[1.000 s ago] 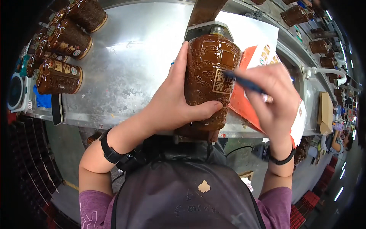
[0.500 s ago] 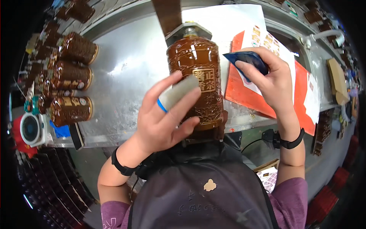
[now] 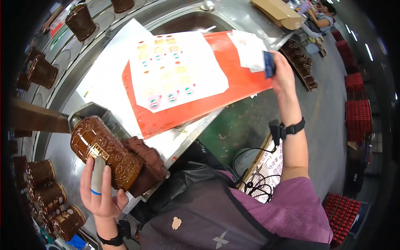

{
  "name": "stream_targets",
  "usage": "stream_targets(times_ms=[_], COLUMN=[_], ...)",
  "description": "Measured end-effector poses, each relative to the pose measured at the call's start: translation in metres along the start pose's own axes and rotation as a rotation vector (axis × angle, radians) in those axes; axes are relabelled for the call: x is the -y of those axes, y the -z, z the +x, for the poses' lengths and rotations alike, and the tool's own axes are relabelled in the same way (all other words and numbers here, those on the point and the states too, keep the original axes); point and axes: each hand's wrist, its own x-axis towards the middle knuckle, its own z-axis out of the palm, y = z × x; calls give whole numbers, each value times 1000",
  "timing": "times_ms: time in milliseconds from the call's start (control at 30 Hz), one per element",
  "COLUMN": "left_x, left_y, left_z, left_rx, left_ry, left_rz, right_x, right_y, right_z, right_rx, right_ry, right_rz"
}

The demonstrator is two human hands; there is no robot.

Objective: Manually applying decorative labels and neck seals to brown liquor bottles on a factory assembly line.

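An amber-brown embossed bottle (image 3: pixel 118 166) with a gold square plate lies on its side at the left, in a brown holder (image 3: pixel 148 160). My left hand (image 3: pixel 102 198) is at its near side, fingers extended and apart, a grey sleeve over one finger seeming to touch the glass. Off to the right, my right hand (image 3: pixel 285 77) grips a dark blue scraper (image 3: pixel 269 64) beside the end of a red sheet (image 3: pixel 246 83). On that red sheet rests a white sheet of labels (image 3: pixel 196 62), with smaller white papers (image 3: pixel 248 50) near the scraper.
Several brown bottles (image 3: pixel 50 196) stand at the lower left, others on a conveyor (image 3: pixel 54 75) further back. A brown beam (image 3: pixel 39 118) reaches to the bottle's neck. Beyond the papers are a sink (image 3: pixel 187 23) and a cardboard box (image 3: pixel 277 14). Another person (image 3: pixel 321 23) sits far right.
My view has swung to the right. My right hand has carried the scraper away from the bottle toward the papers' far right end. My left hand remains by the bottle.
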Motion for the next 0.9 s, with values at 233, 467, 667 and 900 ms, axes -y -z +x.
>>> stream_targets(times_ms=[233,467,667,900], left_x=[4,-4,-6,-5], left_y=[-11,-15,-20,-19], left_z=[4,-7,-14,-14], left_rx=[-14,30,17,13], left_ry=[35,-108,-52,-44], left_rz=[-47,-34,-55,-74], right_x=[-31,-32,-30,-39], right_y=[157,109,95,91], right_z=[45,77,93,89], right_rx=[-339,-15,103,-41], right_ry=[-496,-499,-560,-379], right_rz=[-177,-339,-389,-706])
